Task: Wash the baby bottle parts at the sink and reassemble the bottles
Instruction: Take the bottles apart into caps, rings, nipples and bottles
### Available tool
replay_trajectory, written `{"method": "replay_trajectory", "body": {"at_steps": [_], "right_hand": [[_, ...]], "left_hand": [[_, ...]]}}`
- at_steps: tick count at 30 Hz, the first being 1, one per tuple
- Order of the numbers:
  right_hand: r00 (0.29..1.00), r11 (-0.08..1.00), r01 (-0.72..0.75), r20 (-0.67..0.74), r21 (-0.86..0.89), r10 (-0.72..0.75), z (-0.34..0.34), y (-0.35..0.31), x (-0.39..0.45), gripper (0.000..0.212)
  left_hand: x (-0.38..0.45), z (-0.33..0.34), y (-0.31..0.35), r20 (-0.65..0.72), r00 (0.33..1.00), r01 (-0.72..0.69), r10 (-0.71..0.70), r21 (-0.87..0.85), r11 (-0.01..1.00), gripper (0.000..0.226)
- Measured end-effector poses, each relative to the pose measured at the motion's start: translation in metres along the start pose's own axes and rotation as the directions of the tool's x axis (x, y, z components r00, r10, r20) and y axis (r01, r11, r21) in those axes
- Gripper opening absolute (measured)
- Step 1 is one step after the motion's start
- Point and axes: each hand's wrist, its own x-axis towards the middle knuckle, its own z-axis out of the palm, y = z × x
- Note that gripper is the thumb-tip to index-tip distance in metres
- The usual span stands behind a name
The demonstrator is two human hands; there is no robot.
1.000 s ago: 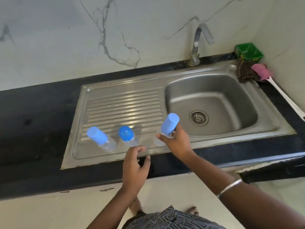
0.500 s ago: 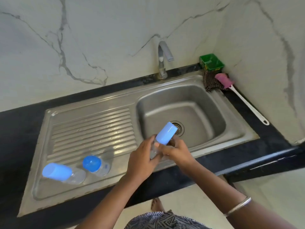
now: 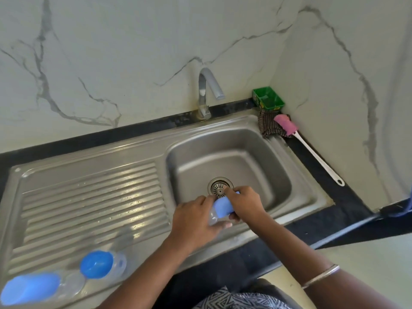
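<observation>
Both hands hold one baby bottle point(image 3: 219, 211) over the front edge of the steel sink basin point(image 3: 256, 166). My left hand point(image 3: 194, 221) grips its clear body from the left. My right hand point(image 3: 245, 202) grips its light blue cap from the right. Two more bottles with blue caps stand on the ribbed drainboard point(image 3: 89, 197) at the lower left: one point(image 3: 100, 265) near the front rim, another point(image 3: 33, 287) at the frame's corner.
The tap point(image 3: 206, 94) stands behind the basin, with no water running. At the back right corner sit a green box point(image 3: 267, 98), a checked cloth point(image 3: 268, 126) and a pink bottle brush point(image 3: 287, 124) whose white handle lies along the black counter point(image 3: 323, 175).
My right hand carried the bottle from the drainboard to above the basin. My left hand came up and took hold of its body. The view shifted right.
</observation>
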Motion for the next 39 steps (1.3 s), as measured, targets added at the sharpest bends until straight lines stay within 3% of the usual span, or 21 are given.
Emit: {"method": "replay_trajectory", "body": {"at_steps": [4,7,9,12,16,18,21,25,31,33,35,37,39], "right_hand": [[0.995,0.975,0.099,-0.005,-0.196,-0.102,0.008,0.003,0.007,0.043],[0.925,0.889,0.379,0.13,-0.257,-0.357,-0.003,0.006,0.023,0.046],[0.828,0.84,0.53,0.288,-0.117,-0.482,-0.013,0.008,0.034,0.037],[0.766,0.894,0.434,0.477,0.109,-0.43,-0.026,0.009,0.052,0.03],[0.85,0.964,0.265,0.472,0.0,-0.234,-0.034,0.011,0.071,0.052],[0.848,0.956,0.293,0.47,-0.028,-0.246,-0.038,0.013,0.081,0.048],[0.754,0.933,0.341,0.56,0.114,-0.344,-0.049,0.018,0.093,0.029],[0.629,0.931,0.212,0.687,0.296,-0.362,-0.06,0.028,0.105,0.011],[0.558,0.904,0.301,0.712,0.304,-0.425,-0.063,0.036,0.115,0.023],[0.576,0.929,0.232,0.728,0.29,-0.371,-0.066,0.036,0.117,0.029],[0.588,0.957,0.115,0.758,0.268,-0.283,-0.07,0.035,0.119,0.035],[0.597,0.953,0.126,0.747,0.275,-0.294,-0.071,0.035,0.121,0.037],[0.677,0.955,0.055,0.692,0.291,-0.25,-0.07,0.036,0.126,0.031]], "left_hand": [[0.005,0.003,-0.002,0.035,0.999,0.02,-0.02,0.003,1.0,0.057],[0.019,0.0,-0.007,0.249,0.965,0.154,-0.08,-0.295,0.943,0.052],[0.027,-0.003,-0.008,0.376,0.923,0.267,-0.087,-0.461,0.846,0.056],[0.042,-0.003,-0.008,0.475,0.875,0.353,-0.091,-0.498,0.792,0.058],[0.058,0.002,0.002,0.403,0.901,0.3,-0.162,-0.307,0.903,0.055],[0.063,0.006,0.008,0.361,0.917,0.26,-0.168,-0.224,0.939,0.056],[0.071,0.007,0.011,0.373,0.905,0.296,-0.202,-0.217,0.93,0.06],[0.077,0.006,0.009,0.51,0.841,0.408,-0.181,-0.377,0.832,0.049],[0.079,0.007,0.007,0.676,0.737,0.535,-0.032,-0.553,0.639,0.037],[0.077,0.01,0.006,0.653,0.756,0.544,-0.054,-0.58,0.606,0.034],[0.075,0.012,0.007,0.587,0.802,0.513,-0.114,-0.578,0.635,0.04],[0.074,0.014,0.006,0.55,0.823,0.499,-0.142,-0.58,0.644,0.041],[0.074,0.015,0.004,0.525,0.828,0.514,-0.196,-0.573,0.638,0.037]]}}
